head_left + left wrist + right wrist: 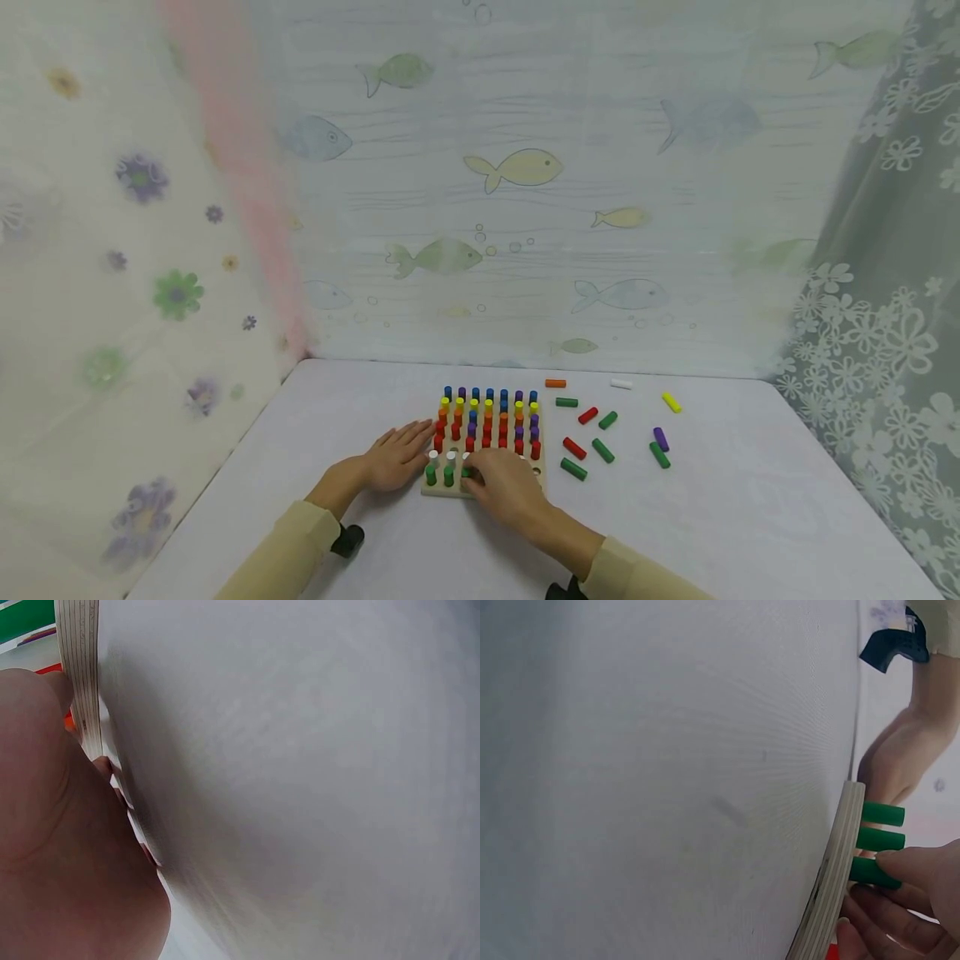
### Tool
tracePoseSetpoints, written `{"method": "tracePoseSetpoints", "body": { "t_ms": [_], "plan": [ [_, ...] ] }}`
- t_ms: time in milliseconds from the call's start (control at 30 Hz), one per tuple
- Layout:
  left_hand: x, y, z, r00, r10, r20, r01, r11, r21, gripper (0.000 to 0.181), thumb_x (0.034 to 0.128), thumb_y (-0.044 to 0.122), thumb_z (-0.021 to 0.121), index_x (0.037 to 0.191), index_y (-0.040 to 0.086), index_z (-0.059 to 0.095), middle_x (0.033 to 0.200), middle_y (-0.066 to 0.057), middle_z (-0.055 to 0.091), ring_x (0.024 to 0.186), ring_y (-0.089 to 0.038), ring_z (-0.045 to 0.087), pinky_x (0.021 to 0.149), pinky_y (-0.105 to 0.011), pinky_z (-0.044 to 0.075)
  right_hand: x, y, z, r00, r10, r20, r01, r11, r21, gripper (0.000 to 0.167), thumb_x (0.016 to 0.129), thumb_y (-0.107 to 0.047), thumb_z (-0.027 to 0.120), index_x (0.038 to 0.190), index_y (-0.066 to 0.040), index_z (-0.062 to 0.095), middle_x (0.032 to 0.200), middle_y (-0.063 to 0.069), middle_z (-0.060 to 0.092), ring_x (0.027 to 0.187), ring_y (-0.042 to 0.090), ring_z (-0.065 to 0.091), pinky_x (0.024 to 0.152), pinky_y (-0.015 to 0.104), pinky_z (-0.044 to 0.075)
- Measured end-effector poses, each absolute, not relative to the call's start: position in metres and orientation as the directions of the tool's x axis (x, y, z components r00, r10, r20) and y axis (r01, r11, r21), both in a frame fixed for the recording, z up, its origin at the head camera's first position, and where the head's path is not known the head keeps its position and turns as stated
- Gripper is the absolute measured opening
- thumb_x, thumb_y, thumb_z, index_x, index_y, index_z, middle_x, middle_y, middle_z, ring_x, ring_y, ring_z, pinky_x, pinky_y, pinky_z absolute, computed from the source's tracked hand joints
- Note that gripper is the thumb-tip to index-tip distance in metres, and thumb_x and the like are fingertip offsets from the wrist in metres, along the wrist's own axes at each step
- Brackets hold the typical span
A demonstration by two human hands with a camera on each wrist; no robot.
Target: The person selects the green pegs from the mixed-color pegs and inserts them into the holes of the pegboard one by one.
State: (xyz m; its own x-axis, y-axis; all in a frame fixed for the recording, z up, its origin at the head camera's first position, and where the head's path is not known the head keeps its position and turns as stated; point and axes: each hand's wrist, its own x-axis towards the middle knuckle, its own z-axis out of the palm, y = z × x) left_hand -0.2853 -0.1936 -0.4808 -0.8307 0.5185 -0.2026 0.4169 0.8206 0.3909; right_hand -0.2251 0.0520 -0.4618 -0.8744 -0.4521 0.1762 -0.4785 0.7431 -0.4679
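Note:
A wooden pegboard (442, 492) stands on the white table, with rows of blue, purple, yellow, orange, red and white pegs upright in it. Along its near row are two green pegs (448, 476). My right hand (507, 487) pinches a third green peg (871, 873) between thumb and fingers, beside those two; its lower end is at the board's surface in the right wrist view. My left hand (397, 456) lies with fingers extended against the board's left side. In the left wrist view, that hand (67, 825) touches the board's edge (79, 675). My right hand hides part of the near rows.
Loose pegs lie right of the board: several green ones (573, 469), two red (574, 448), an orange (555, 383), a white (621, 384), a yellow (671, 402) and a purple (660, 439). Patterned curtains hang behind and at both sides of the table.

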Motion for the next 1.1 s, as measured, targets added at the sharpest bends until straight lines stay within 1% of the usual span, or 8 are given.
{"method": "tracePoseSetpoints", "body": {
  "t_ms": [167, 333, 600, 700, 833, 967, 1100],
  "plan": [
    [-0.290, -0.196, -0.489, -0.836, 0.509, -0.205, 0.412, 0.829, 0.378, 0.064, 0.1098, 0.040, 0.038, 0.165, 0.012, 0.020, 0.172, -0.007, 0.016, 0.158, -0.032, 0.012, 0.124, -0.061, 0.007, -0.224, 0.053, -0.460, -0.874, -0.457, 0.162, -0.475, 0.735, -0.485, 0.019, 0.090, -0.022, 0.080, 0.107, -0.012, 0.079, 0.089, -0.008, 0.074, 0.072, 0.002, 0.055, 0.069, 0.020, 0.053],
    [-0.292, -0.197, -0.493, -0.842, 0.502, -0.197, 0.409, 0.833, 0.373, 0.063, 0.1098, 0.038, 0.039, 0.164, 0.013, 0.022, 0.171, -0.005, 0.018, 0.158, -0.031, 0.013, 0.124, -0.060, 0.008, -0.224, 0.055, -0.458, -0.871, -0.471, 0.141, -0.474, 0.730, -0.492, 0.021, 0.091, -0.021, 0.080, 0.109, -0.010, 0.078, 0.090, -0.007, 0.074, 0.072, 0.001, 0.055, 0.071, 0.019, 0.054],
    [-0.295, -0.199, -0.497, -0.844, 0.498, -0.198, 0.409, 0.838, 0.360, 0.064, 0.1094, 0.041, 0.038, 0.165, 0.015, 0.021, 0.172, -0.005, 0.017, 0.158, -0.030, 0.013, 0.124, -0.060, 0.008, -0.222, 0.065, -0.452, -0.867, -0.481, 0.134, -0.469, 0.693, -0.547, 0.023, 0.094, -0.020, 0.075, 0.114, -0.009, 0.077, 0.098, -0.006, 0.074, 0.082, 0.000, 0.061, 0.076, 0.020, 0.056],
    [-0.293, -0.198, -0.493, -0.844, 0.498, -0.199, 0.406, 0.837, 0.368, 0.064, 0.1095, 0.041, 0.038, 0.164, 0.014, 0.022, 0.171, -0.005, 0.018, 0.158, -0.031, 0.013, 0.124, -0.060, 0.008, -0.221, 0.071, -0.448, -0.865, -0.482, 0.141, -0.470, 0.679, -0.564, 0.019, 0.095, -0.021, 0.074, 0.111, -0.011, 0.077, 0.097, -0.007, 0.074, 0.082, 0.001, 0.061, 0.073, 0.019, 0.055],
    [-0.289, -0.195, -0.485, -0.839, 0.501, -0.214, 0.406, 0.837, 0.368, 0.063, 0.1100, 0.038, 0.038, 0.164, 0.011, 0.022, 0.171, -0.008, 0.018, 0.158, -0.033, 0.013, 0.124, -0.061, 0.008, -0.218, 0.081, -0.441, -0.865, -0.478, 0.152, -0.472, 0.675, -0.567, 0.015, 0.096, -0.025, 0.073, 0.104, -0.013, 0.077, 0.092, -0.010, 0.071, 0.081, 0.003, 0.060, 0.070, 0.019, 0.053],
    [-0.286, -0.192, -0.478, -0.835, 0.499, -0.231, 0.406, 0.844, 0.351, 0.062, 0.1106, 0.037, 0.038, 0.164, 0.010, 0.022, 0.171, -0.009, 0.018, 0.157, -0.033, 0.013, 0.124, -0.061, 0.009, -0.215, 0.094, -0.434, -0.858, -0.477, 0.193, -0.496, 0.667, -0.557, 0.009, 0.095, -0.022, 0.073, 0.099, -0.014, 0.076, 0.088, -0.010, 0.069, 0.080, 0.006, 0.062, 0.067, 0.020, 0.052],
    [-0.284, -0.190, -0.474, -0.836, 0.495, -0.236, 0.406, 0.848, 0.339, 0.062, 0.1109, 0.038, 0.037, 0.164, 0.010, 0.022, 0.171, -0.008, 0.018, 0.158, -0.032, 0.013, 0.125, -0.060, 0.010, -0.215, 0.110, -0.430, -0.867, -0.455, 0.205, -0.487, 0.684, -0.543, 0.009, 0.095, -0.021, 0.074, 0.100, -0.015, 0.075, 0.091, -0.011, 0.069, 0.083, 0.009, 0.062, 0.069, 0.022, 0.052]
  ]
}}
